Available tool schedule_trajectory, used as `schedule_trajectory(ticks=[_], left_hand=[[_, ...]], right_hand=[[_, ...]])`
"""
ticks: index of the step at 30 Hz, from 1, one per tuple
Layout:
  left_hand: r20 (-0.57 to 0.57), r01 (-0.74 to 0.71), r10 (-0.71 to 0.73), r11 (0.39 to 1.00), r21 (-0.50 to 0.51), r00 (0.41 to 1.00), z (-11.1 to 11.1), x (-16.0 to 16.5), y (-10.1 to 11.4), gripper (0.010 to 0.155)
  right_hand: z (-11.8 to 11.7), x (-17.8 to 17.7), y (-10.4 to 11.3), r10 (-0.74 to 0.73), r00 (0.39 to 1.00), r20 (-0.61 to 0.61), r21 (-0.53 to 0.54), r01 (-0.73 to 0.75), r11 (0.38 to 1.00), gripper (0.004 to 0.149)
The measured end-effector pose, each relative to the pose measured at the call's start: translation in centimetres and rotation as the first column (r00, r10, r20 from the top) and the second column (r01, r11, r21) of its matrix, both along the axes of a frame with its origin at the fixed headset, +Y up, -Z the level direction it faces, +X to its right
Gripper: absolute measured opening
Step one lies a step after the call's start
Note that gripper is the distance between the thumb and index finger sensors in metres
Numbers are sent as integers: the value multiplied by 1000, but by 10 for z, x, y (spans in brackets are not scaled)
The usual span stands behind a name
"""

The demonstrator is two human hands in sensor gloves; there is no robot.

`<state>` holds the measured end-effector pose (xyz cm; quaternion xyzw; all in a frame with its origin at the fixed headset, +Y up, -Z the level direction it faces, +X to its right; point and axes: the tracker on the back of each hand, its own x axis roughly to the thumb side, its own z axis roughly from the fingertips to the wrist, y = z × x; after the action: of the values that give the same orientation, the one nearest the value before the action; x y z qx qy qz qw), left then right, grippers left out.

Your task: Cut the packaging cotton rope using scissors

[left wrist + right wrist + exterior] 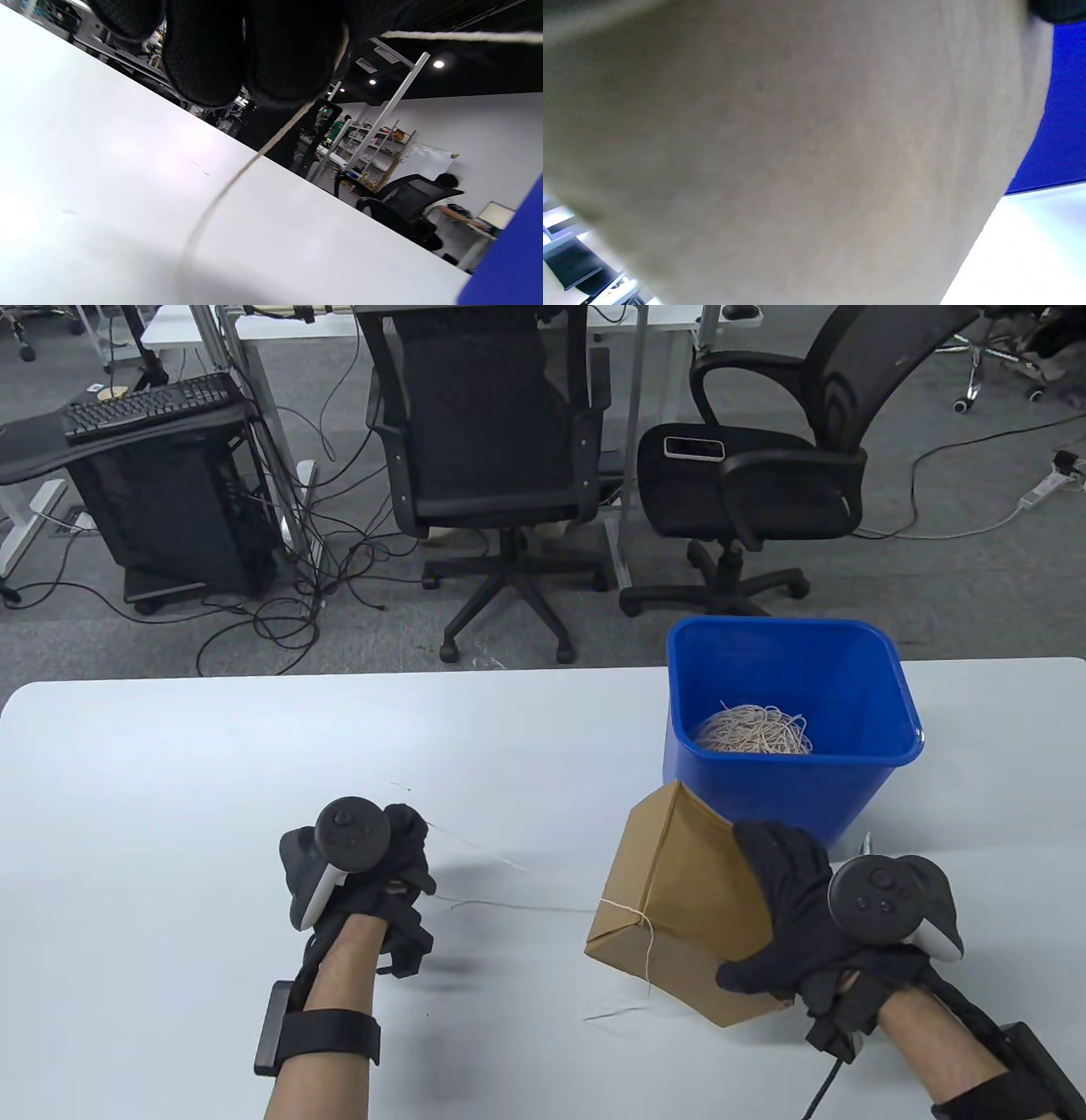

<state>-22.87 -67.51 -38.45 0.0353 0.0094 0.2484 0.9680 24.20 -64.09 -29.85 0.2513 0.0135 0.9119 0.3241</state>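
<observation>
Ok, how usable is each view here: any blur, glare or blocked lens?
Table view: sharp, evenly lit, soft shadows under the left hand. Left wrist view: cotton rope blurred up close, table glare-washed. Right wrist view: almost filled by the out-of-focus cardboard box, blue bin at the edge.

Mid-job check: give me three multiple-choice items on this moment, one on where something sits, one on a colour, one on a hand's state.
1. Where is the loose pile of cotton rope?
A. inside the bin
B. on the chair
C. under the box

2. What colour is the bin?
A. red
B. blue
C. green

3. What is the right hand doing?
A. lying flat on the table
B. gripping scissors
C. holding the cardboard box

Key: 1 A, the tangled pile lies in the bin; 2 B, its walls are blue; 3 C, the fingers wrap the tilted box, with no scissors in view.
</observation>
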Motion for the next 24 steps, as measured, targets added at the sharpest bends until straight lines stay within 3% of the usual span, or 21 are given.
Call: schedule_trajectory(ticks=[8,10,13,15,19,22,24], left_hand=[[-169,77,-77,997,-3,983,-3,-29,1,41],[-166,68,-67,998,-3,984,-3,-32,2,41],[45,-66,63,996,63,997,-3,-8,4,41],[214,-93,81,995,48,974,-2,26,7,41],[487,-64,104,993,-98,867,4,100,8,42],[591,45,113,968,-245,799,8,142,3,57],[607,149,48,951,-270,794,6,159,0,66]], right_hand=[[9,25,1,-5,996,95,-9,5,1000,132],[10,30,1,-7,994,105,1,7,1000,132],[9,33,1,-39,993,112,1,39,999,132],[8,30,0,-59,993,103,10,58,998,132],[11,24,0,-55,995,81,27,54,998,132],[15,26,-1,-81,994,78,30,79,996,132],[18,29,-1,-94,992,80,34,92,995,132]])
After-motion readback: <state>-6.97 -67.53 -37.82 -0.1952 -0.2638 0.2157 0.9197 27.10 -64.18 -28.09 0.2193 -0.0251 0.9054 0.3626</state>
